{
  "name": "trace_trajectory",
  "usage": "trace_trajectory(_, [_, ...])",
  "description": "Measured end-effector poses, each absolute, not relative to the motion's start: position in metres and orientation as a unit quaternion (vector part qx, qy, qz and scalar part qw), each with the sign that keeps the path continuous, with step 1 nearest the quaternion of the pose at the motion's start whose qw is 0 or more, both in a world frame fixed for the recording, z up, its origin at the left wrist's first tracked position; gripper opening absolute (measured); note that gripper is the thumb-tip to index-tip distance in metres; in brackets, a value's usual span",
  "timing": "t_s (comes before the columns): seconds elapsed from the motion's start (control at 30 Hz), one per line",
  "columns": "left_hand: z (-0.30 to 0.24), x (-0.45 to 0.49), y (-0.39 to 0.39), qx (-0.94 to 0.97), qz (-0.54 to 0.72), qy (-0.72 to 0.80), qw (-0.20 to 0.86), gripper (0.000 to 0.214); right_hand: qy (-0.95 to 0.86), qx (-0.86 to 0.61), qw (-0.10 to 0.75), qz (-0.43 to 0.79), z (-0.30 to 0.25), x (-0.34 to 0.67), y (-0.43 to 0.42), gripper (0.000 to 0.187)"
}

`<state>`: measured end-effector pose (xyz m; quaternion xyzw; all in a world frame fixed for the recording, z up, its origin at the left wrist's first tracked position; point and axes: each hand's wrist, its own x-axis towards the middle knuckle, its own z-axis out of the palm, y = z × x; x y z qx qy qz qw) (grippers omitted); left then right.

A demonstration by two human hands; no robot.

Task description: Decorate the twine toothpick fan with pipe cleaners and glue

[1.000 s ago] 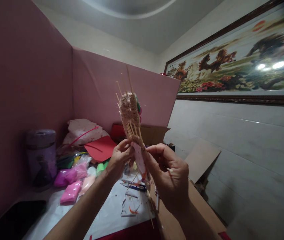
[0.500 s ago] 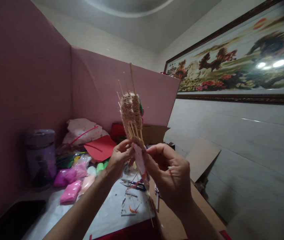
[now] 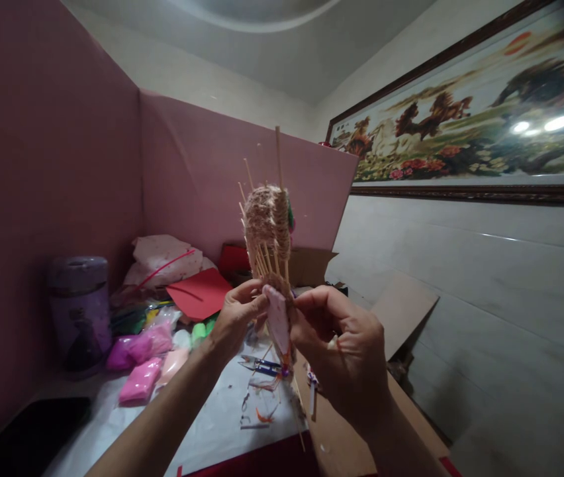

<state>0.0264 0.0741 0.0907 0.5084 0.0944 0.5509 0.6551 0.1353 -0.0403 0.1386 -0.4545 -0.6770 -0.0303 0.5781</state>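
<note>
In the head view I hold a handmade craft piece of twine woven around thin sticks (image 3: 266,215) upright before me. Bare stick ends poke out at its top, and bits of green and pink show on its right side. A pale pink patterned strip (image 3: 276,315) hangs at its lower part. My left hand (image 3: 239,311) pinches the piece's lower left side, thumb and fingers closed on it. From the right, my right hand (image 3: 344,344) pinches its edge with thumb and index finger; what lies exactly between those fingertips is hidden.
Blue-handled thread snips (image 3: 265,366) and scraps lie on the white table cover (image 3: 212,424). Pink clay packs (image 3: 140,381), red paper (image 3: 200,295) and a purple flask (image 3: 81,318) stand or lie left. Cardboard (image 3: 334,437) lies right, near the tiled wall.
The woven piece has turned slightly and its top has shifted to the right. Both hands keep their grip, and my right hand has moved a little to the right.
</note>
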Motion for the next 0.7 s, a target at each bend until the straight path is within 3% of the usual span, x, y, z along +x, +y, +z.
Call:
trace_trajectory(0.37, [0.094, 0.027, 0.07, 0.542, 0.54, 0.084, 0.638, 0.026, -0.616, -0.454, 0.555, -0.326, 0.135, 0.122, -0.043, 0.006])
trace_trajectory(0.47, [0.094, 0.027, 0.07, 0.54, 0.54, 0.087, 0.64, 0.026, -0.61, -0.463, 0.565, -0.308, 0.134, 0.12, -0.043, 0.005])
trace_trajectory(0.7, [0.094, 0.027, 0.071, 0.532, 0.548, 0.079, 0.641, 0.029, -0.629, -0.471, 0.603, -0.136, 0.133, 0.123, -0.048, 0.004])
